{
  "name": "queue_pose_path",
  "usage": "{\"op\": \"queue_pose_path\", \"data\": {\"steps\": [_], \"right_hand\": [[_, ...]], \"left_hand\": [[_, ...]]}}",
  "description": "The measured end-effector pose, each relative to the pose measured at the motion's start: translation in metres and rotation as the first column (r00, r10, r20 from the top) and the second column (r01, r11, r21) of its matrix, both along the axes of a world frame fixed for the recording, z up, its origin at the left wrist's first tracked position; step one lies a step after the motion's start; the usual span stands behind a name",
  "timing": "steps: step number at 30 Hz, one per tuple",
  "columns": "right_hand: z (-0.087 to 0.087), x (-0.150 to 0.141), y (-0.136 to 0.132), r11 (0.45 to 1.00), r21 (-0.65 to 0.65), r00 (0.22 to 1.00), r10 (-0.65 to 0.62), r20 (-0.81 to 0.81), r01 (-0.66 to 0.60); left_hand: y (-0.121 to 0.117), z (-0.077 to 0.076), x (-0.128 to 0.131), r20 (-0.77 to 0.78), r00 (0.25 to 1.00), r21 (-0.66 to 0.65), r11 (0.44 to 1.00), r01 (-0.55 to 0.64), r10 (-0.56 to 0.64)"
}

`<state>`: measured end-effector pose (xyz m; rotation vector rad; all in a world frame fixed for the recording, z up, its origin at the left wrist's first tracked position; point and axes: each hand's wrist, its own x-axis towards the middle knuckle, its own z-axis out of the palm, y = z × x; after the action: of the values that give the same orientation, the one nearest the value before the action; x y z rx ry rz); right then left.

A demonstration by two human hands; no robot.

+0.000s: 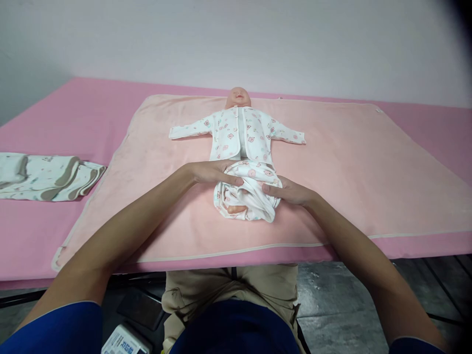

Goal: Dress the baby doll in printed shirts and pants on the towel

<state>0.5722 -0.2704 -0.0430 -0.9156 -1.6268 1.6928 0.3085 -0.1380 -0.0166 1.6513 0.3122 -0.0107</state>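
A baby doll (239,97) lies on its back with its head toward the wall. It wears a white baby jacket (224,135) with a pink animal print, the sleeves stretched out to both sides. Matching baby pants (252,189) are bunched up around the doll's lower body and legs. One bare doll foot (236,210) pokes out of the folds. My left hand (212,173) grips the left side of the pants near the waist, thumb on top. On the right side, my right hand (289,190) holds the same cloth with its thumb over it; its other fingers are mostly hidden.
A peach blanket (350,172) under the doll covers much of the pink table (88,108). Folded white printed cloths with brown trim (55,177) lie at the left. Below the table edge are a dark flat object (141,308) and a white box (125,340).
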Motion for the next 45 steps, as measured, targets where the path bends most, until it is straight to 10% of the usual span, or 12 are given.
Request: {"op": "queue_pose_path", "data": {"steps": [4,9,16,21,28,33,39,45], "right_hand": [[0.006,0.003,0.003,0.993,0.017,0.991,0.119,-0.055,-0.119],[0.025,-0.011,-0.004,0.987,-0.017,0.987,-0.158,0.008,0.158],[0.04,-0.037,-0.036,0.828,0.045,0.814,-0.558,0.161,0.558],[0.017,-0.066,-0.093,0.661,0.302,0.634,-0.749,0.194,0.687],[-0.029,-0.077,-0.131,0.426,0.418,0.296,-0.892,0.341,0.803],[-0.034,-0.068,-0.114,0.354,0.577,0.183,-0.925,0.334,0.736],[-0.029,-0.058,-0.106,0.46,0.51,0.235,-0.865,0.444,0.727],[-0.025,-0.043,-0.095,0.494,0.331,0.391,-0.859,0.331,0.804]], "left_hand": [[-0.003,0.004,0.003,-0.015,1.0,-0.033,0.999,-0.012,0.011],[-0.017,0.005,0.004,-0.006,0.999,-0.033,0.999,-0.04,0.04],[-0.052,0.013,0.012,-0.03,0.938,0.238,0.914,-0.329,0.345],[-0.071,0.024,0.02,-0.133,0.966,0.36,0.919,-0.161,0.222],[-0.101,0.008,0.033,-0.189,0.96,0.817,0.575,0.038,0.205],[-0.114,0.003,0.044,-0.207,0.942,0.882,0.467,0.063,0.264],[-0.12,-0.002,0.052,-0.165,0.928,0.918,0.395,0.021,0.335],[-0.116,-0.003,0.045,-0.065,0.922,0.835,0.527,-0.158,0.381]]}}
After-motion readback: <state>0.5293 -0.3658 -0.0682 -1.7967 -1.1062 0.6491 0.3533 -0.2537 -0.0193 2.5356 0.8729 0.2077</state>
